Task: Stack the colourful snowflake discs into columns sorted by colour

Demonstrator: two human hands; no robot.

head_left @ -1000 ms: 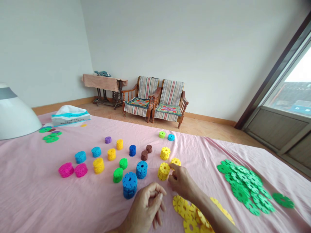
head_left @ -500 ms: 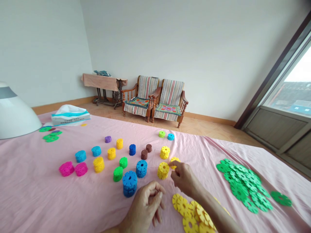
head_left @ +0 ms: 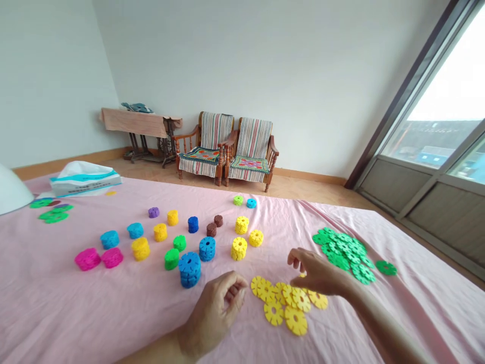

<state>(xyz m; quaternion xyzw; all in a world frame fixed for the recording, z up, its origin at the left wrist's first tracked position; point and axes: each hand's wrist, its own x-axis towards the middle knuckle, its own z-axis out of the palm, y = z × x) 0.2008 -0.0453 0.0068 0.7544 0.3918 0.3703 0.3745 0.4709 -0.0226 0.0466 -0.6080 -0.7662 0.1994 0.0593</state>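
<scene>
My left hand point(head_left: 216, 314) is loosely curled, with nothing visible in its fingers, between the larger blue disc stack point(head_left: 190, 270) and the loose yellow notched discs point(head_left: 274, 312). My right hand point(head_left: 317, 271) hovers over the far right part of those yellow discs. Its fingers are bent and apart, holding nothing I can see. Beyond the hands stand three yellow stacks: a near one point(head_left: 238, 248), a far one point(head_left: 241, 225) and a lower one point(head_left: 256, 238) to the right. A second blue stack point(head_left: 207, 248) stands to their left.
A heap of green discs point(head_left: 343, 253) lies at right, with a single green disc point(head_left: 386, 268) beside it. Pink stacks point(head_left: 88, 259), brown stacks point(head_left: 211, 230) and other coloured ones stand at left and centre. A tissue pack point(head_left: 85, 179) lies on the pink cloth point(head_left: 125, 303).
My right hand has left the lower yellow stack and moved right, over the loose yellow discs, its fingers spreading. My left hand stays curled. The view has turned a little to the right.
</scene>
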